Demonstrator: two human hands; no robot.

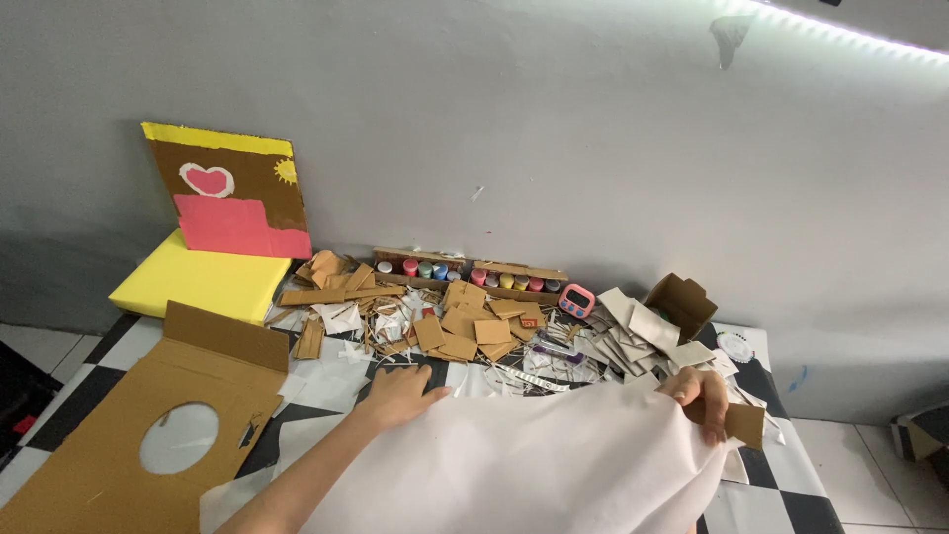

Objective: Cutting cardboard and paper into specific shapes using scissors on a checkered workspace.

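A large white sheet of paper (534, 465) lies spread over the near part of the checkered table (781, 485). My left hand (398, 393) rests flat on the sheet's far left edge, fingers apart. My right hand (700, 396) grips the sheet's far right corner, curled over it, with a small brown cardboard piece (744, 424) right beside the fingers. Beyond both hands lies a heap of cardboard scraps (465, 321) and paper strips.
A big cardboard panel with a round hole (148, 435) lies at the left. A painted cardboard piece with a heart (232, 188) leans on the wall above a yellow board (203, 277). A row of paint pots (465, 272), a pink timer (576, 300) and an open small box (680, 302) stand at the back.
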